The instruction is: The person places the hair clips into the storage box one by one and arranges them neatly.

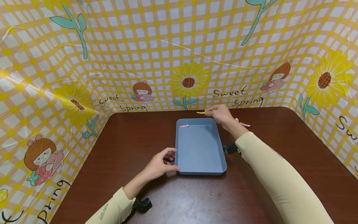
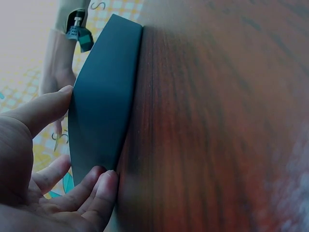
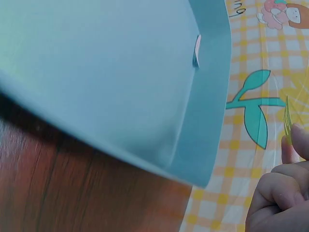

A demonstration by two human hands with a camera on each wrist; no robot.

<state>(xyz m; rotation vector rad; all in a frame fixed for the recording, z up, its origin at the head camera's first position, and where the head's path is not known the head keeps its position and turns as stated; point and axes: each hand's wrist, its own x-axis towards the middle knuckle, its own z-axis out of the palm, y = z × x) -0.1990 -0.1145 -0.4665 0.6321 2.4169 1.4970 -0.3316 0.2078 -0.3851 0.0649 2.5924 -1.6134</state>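
A shallow grey-blue tray lies on the dark wooden table. My left hand is at its left wall, with the thumb and fingertips touching the rim and outer side; the left wrist view shows these fingers against the wall. Beyond the tray's far right corner, my right hand pinches a slim yellow hair clip between thumb and finger. The yellow clip points left, raised above the far rim. A pink hair clip lies inside the tray by the far left corner.
Pink hair clips lie on the table right of the tray, partly hidden behind my right wrist. A checked sheet with flowers hangs along the table's back and sides.
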